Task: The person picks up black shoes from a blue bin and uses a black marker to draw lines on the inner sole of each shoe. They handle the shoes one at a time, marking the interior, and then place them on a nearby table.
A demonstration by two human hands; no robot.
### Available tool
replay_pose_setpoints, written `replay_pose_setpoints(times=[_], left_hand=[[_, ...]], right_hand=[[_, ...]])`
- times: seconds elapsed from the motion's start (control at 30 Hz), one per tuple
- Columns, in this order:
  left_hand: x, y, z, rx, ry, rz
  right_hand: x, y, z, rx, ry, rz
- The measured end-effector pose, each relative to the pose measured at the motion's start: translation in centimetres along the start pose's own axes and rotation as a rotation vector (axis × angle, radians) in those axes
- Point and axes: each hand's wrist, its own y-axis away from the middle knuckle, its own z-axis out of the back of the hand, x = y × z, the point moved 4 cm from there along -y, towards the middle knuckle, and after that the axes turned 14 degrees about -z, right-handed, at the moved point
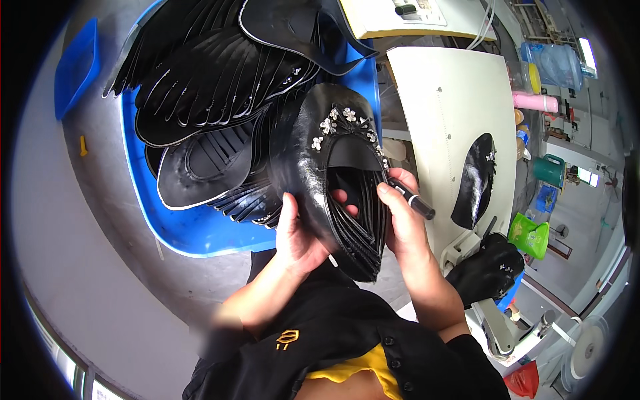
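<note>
A stack of black leather shoe uppers (300, 163), trimmed with silver flower ornaments around the opening, is held before my body at the near edge of a blue tub (180, 241). My left hand (303, 233) grips the stack's left side, thumb outside and some fingertips showing inside the opening. On the other side, my right hand (404, 213) pinches the edge of the stack. It also holds a black marker pen (415, 200), which points down to the right. More black uppers (200, 87) fill the tub in fanned stacks. The palms are partly hidden.
At right, a white work table (427, 87) carries a single upper (475, 180). Below it stand a sewing machine (497, 333) and a dark bundle of uppers (490, 267). A green bag (529, 235) hangs nearby. A smaller blue tray (77, 70) lies far left.
</note>
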Motion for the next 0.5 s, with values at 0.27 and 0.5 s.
replay_pose_setpoints(times=[0.27, 0.5], left_hand=[[-0.4, 0.3, 0.7, 0.031, -0.034, 0.031], [-0.2, 0.1, 2.4, 0.105, 0.025, 0.154]], right_hand=[[0.2, 0.3, 0.6, -0.193, 0.075, 0.083], [-1.3, 1.1, 2.7, -0.137, 0.075, 0.121]])
